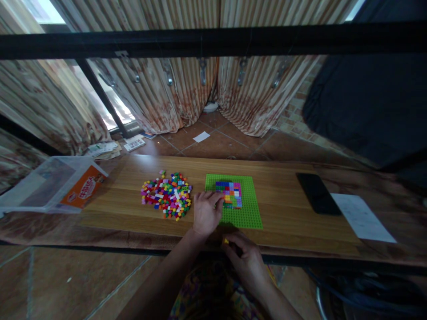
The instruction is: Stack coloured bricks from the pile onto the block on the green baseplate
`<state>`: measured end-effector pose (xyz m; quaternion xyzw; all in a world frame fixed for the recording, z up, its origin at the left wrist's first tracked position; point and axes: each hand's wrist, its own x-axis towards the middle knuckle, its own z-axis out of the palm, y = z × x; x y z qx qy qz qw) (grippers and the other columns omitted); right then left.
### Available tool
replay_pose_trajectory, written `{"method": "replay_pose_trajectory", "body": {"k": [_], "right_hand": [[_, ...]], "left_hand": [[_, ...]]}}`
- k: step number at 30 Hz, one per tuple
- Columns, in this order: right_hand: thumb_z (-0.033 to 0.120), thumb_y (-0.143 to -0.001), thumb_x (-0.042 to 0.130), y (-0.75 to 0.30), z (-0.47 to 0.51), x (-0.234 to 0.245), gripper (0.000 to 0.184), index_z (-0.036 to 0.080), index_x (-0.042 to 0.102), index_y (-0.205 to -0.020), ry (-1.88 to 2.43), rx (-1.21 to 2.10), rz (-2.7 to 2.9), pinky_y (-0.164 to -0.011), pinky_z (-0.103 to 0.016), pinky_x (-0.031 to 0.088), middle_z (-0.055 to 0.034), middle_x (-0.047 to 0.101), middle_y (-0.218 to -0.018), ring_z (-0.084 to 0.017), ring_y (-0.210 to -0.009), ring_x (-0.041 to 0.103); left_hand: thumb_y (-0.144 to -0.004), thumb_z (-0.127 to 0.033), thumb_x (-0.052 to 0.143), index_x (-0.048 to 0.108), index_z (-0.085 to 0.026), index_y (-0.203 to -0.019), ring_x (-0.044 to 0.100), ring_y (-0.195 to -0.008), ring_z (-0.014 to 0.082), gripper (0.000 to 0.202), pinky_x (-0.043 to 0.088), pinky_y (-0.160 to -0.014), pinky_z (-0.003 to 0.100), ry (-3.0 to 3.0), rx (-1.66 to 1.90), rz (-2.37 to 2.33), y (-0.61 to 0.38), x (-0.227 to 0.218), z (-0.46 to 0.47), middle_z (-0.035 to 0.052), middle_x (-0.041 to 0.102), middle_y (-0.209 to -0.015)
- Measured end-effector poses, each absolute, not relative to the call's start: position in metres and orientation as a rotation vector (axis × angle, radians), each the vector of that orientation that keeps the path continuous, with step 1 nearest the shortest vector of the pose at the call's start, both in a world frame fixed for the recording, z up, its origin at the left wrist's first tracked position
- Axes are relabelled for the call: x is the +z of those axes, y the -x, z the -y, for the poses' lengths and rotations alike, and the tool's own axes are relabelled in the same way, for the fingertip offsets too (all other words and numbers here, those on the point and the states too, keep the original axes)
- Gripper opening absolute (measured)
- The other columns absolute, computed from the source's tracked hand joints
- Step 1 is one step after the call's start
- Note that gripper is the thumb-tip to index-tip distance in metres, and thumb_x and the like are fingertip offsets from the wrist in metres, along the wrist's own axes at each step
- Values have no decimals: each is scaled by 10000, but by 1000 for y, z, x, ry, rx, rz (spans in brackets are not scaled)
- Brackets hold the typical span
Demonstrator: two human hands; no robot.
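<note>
A green baseplate lies beside a brick pile on the wooden board; the left hand bunches its fingers at the plate's mosaic, their hold unclear; the right hand pinches a yellow brick; striped curtains hang above tiled floor.

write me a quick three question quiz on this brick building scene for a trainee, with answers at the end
1. Which hand, near the front edge of the brown wooden tabletop, holds a small yellow plastic brick?

2. True or false: the loose pile of multicoloured plastic bricks lies left of the green studded plastic baseplate.

3. What lies just right of the flat black rectangular device?
a) clear plastic box
b) white paper sheet
c) baseplate

Key: 1. right hand; 2. true; 3. b
</note>
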<state>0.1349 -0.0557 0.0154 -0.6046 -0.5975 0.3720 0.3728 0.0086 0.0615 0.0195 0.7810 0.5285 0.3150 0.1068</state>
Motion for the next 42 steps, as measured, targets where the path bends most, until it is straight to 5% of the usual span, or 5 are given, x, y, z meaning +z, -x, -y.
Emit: {"method": "replay_pose_trajectory", "body": {"k": [15,27,33,37,42], "right_hand": [[245,-842,594,-131,62,2,156,233,702,-954,1485,1063,1447,-738,-261,479,-38,671,-936,-180,-848,629],[382,-853,595,-146,70,19,251,214,718,-993,1540,980,1434,-712,-268,490,-56,679,-925,-196,-846,632],[420,-852,603,-164,68,26,271,226,716,-1003,1570,845,1391,-751,-287,510,-62,691,-990,-209,-906,644],[368,-884,573,-165,61,32,248,236,699,-1051,1518,770,1465,-785,-292,514,-52,685,-974,-195,-907,647],[261,-904,535,-158,56,38,225,241,677,-1077,1449,684,1680,-818,-300,509,-52,667,-999,-186,-934,636]], "left_hand": [[-912,-209,444,652,-185,-1059,545,-919,236,256,346,-838,408,-2694,511,-1562,-10,29,-56,74,674,-984],[-930,-226,407,639,-206,-1152,583,-930,236,322,402,-859,415,-2588,521,-1525,-6,41,-56,92,686,-987],[-904,-298,474,638,-195,-1149,622,-968,217,312,461,-880,360,-1902,989,-1501,-2,46,-19,96,691,-1061],[-822,-470,584,697,-166,-910,658,-766,189,335,510,-737,309,-1123,870,-1200,-8,39,17,72,707,-845],[-674,-463,746,694,-124,-885,664,-743,176,403,520,-784,328,-541,843,-952,-17,42,35,85,707,-830]]}}
